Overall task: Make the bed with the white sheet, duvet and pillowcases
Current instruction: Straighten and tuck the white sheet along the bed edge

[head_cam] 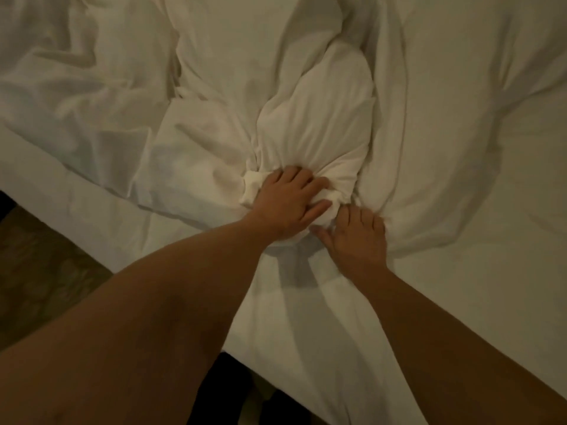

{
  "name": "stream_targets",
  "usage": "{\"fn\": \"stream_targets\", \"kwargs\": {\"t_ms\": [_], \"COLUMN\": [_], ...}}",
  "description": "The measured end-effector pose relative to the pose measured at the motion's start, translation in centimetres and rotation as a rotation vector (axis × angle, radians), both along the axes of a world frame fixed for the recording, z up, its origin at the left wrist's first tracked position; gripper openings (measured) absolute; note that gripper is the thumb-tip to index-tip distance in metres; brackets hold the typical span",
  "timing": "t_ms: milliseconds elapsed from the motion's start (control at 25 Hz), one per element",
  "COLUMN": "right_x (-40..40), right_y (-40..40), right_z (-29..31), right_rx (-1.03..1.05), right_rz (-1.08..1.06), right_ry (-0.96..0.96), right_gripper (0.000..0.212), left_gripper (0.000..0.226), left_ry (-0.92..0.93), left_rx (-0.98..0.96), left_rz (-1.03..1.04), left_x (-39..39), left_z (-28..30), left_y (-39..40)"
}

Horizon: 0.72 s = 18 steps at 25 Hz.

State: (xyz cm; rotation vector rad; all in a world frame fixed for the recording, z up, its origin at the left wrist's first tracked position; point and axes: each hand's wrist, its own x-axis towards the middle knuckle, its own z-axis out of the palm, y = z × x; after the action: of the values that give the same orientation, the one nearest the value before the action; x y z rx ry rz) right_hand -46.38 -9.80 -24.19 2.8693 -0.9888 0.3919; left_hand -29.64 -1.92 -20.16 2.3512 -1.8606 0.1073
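Note:
A white duvet point(306, 96) lies crumpled across the middle of the bed, its cloth drawn together into a tight bunch near the front edge. My left hand point(288, 204) grips that gathered bunch, fingers curled into the folds. Just to its right, my right hand point(356, 237) presses on the same cloth with fingers curled down into it, thumb spread to the left. The white sheet point(491, 302) covers the mattress around and under the duvet. A strip of white cloth point(306, 317) runs from the bunch toward me, between my forearms.
The bed's front edge point(79, 194) runs diagonally from the left side down to the bottom middle. Beyond it at the lower left lies dark patterned floor point(40, 271). Wrinkled white bedding point(76, 72) fills the upper left.

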Motion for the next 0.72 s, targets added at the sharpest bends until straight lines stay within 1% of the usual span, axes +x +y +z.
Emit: {"fn": "stream_targets", "kwargs": {"t_ms": [80, 160, 240, 320, 400, 520, 600, 680, 720], "right_x": [0.5, 0.5, 0.0, -1.0, -3.3, -11.1, -19.2, -26.9, -29.4], "right_y": [-0.8, -1.3, -1.5, -1.0, -0.2, -1.9, -4.4, -6.6, -7.3], "right_z": [0.8, 3.0, 4.9, 7.4, 9.9, 13.8, 16.2, 17.3, 17.8], "right_rx": [0.041, 0.213, 0.325, 0.319, 0.253, 0.204, 0.158, 0.108, 0.182], "right_rz": [0.067, 0.096, 0.088, 0.100, 0.126, 0.138, 0.176, 0.187, 0.136], "right_ry": [0.031, 0.151, 0.189, 0.198, 0.167, 0.173, 0.196, 0.253, 0.285], "right_gripper": [0.063, 0.069, 0.077, 0.084, 0.088, 0.079, 0.076, 0.076, 0.074], "left_gripper": [0.048, 0.050, 0.054, 0.051, 0.046, 0.051, 0.056, 0.061, 0.063], "left_ry": [0.020, 0.049, 0.066, 0.085, 0.086, 0.060, 0.042, 0.020, -0.006], "left_rx": [0.011, 0.023, 0.021, 0.033, 0.046, 0.034, 0.040, 0.022, 0.019], "left_rz": [0.038, 0.094, 0.136, 0.133, 0.124, 0.142, 0.100, 0.115, 0.126], "left_x": [-0.2, -0.6, -1.0, -1.7, -3.0, -5.1, -6.2, -7.4, -8.3], "left_z": [0.0, 0.8, 2.2, 4.1, 6.7, 9.8, 10.7, 10.4, 9.8], "left_y": [0.1, 0.1, 0.5, 1.0, 1.5, 3.8, 6.3, 8.7, 9.3]}}
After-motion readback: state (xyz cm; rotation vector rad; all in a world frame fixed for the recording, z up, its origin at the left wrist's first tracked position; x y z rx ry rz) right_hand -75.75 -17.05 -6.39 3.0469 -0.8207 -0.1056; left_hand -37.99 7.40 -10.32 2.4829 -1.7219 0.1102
